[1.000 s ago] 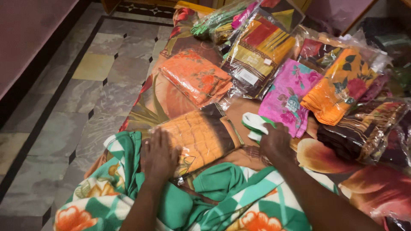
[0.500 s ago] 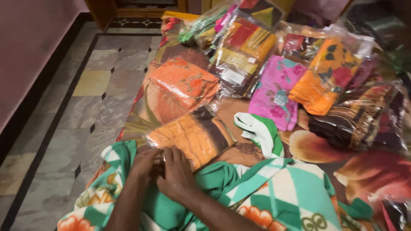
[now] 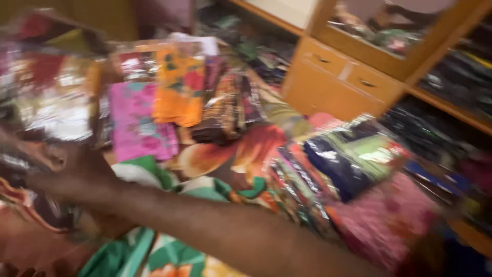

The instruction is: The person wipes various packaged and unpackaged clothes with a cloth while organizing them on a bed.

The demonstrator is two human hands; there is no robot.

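The picture is heavily blurred by motion. My right arm reaches from the lower right across to the left, and my right hand (image 3: 61, 166) closes on a plastic-wrapped fabric packet (image 3: 25, 205), dark with orange, at the left edge. My left hand is out of sight. Under the arm lies the green and white floral blanket (image 3: 169, 251). Just beyond the hand are a folded pink floral fabric (image 3: 136, 123) and an orange floral fabric (image 3: 179, 92).
Several wrapped fabric packets crowd the surface: a shiny one (image 3: 51, 97) at the left, dark striped ones (image 3: 225, 107) in the middle, blue and green ones (image 3: 353, 159) at the right, a pink one (image 3: 384, 220) below. A wooden cabinet with drawers (image 3: 338, 77) stands behind.
The view has swung sharply right, from the tiled floor to the cabinet. My right hand left the blanket edge and now grips a packet at the left. The left hand has dropped out of view.
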